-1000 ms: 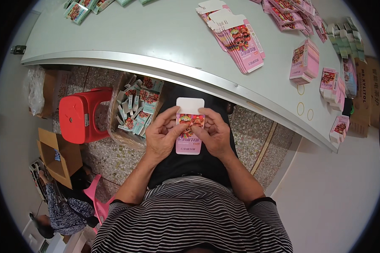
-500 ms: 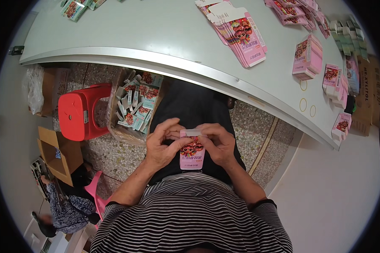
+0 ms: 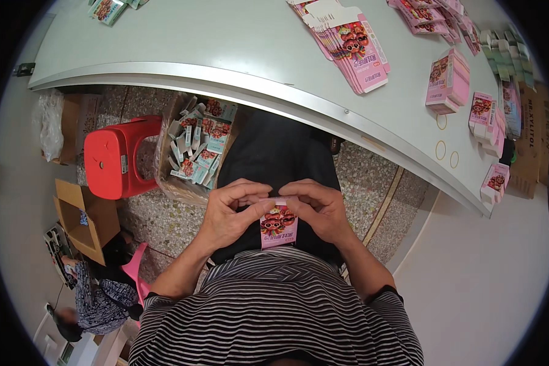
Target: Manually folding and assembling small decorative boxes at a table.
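Above the black-trousered lap [image 3: 259, 146], the flap goes down on a small pink cardboard carton [image 3: 279, 228]

And there it is! A second ago a broad white flap stands tall at the carton's far end; now it is folded out of sight, so that end looks all but closed. The carton sits printed face up, near the black-and-grey striped shirt [image 3: 280, 293]. Left hand [image 3: 227, 213] and right hand [image 3: 324, 213] share it: thumbs clamped on the face by the far edge, index fingers bent at that same edge. How the other, partly hidden fingers sit, I cannot tell.

Beyond, to the left, a plastic-lined cardboard box [image 3: 182, 193] brims with mint-green and white cartons [image 3: 215, 144], just beside a red plastic stool [image 3: 101, 160]. Farther out, on the pale, metal-edged table [image 3: 213, 36], lies a fanned stack of pink cartons [image 3: 355, 53], an upright pink block of cartons [image 3: 448, 82] to its right.
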A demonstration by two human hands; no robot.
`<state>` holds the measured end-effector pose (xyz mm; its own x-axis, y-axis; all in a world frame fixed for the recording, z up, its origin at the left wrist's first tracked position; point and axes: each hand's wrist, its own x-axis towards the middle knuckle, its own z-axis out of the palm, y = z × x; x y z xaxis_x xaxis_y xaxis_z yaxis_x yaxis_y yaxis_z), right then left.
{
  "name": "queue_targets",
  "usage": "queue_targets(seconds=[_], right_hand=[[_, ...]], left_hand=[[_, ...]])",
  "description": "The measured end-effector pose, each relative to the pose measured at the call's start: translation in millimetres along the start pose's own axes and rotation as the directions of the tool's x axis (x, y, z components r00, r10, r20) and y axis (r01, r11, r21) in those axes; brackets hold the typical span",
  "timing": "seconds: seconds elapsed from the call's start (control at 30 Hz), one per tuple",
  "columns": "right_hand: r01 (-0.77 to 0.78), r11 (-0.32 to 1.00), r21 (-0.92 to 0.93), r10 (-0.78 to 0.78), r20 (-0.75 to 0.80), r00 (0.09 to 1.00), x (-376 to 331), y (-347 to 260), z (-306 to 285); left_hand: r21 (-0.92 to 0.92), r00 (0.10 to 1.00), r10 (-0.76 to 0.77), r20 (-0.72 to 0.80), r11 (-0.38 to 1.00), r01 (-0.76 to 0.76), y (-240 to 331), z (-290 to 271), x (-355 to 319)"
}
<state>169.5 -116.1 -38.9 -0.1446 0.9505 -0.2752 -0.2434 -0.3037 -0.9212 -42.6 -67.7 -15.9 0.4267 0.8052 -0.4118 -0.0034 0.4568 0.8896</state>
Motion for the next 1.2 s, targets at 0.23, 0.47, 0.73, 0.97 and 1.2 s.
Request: queue_targets(seconds=[0.23,0.47,0.73,0.97,1.2], right_hand=[[-0.035,0.999,-0.031,0.038,0.115,0.993,-1,-6,-6],[-0.058,0.998,-0.028,0.062,0.14,0.988,-3,-2,-9],[-0.024,0.999,-0.028,0.027,0.117,0.993,-7,-3,-7],[-0.236,0.962,0.137,0.217,0.139,0.966,2,-15,-9],[-0.215,0.973,0.088,0.204,0.12,0.972,0,-12,-8]], left_hand=[[-0.02,0.994,-0.09,0.056,0.996,0.091,9,-1,-6],[0.045,0.996,-0.031,0.084,0.999,0.027,0,-6,-8],[0.119,0.981,-0.171,0.097,0.98,0.159,8,-6,-15],[-0.13,0.962,-0.252,0.101,0.956,0.264,10,-7,-8],[-0.094,0.973,-0.201,0.115,0.973,0.212,3,-10,-11]])
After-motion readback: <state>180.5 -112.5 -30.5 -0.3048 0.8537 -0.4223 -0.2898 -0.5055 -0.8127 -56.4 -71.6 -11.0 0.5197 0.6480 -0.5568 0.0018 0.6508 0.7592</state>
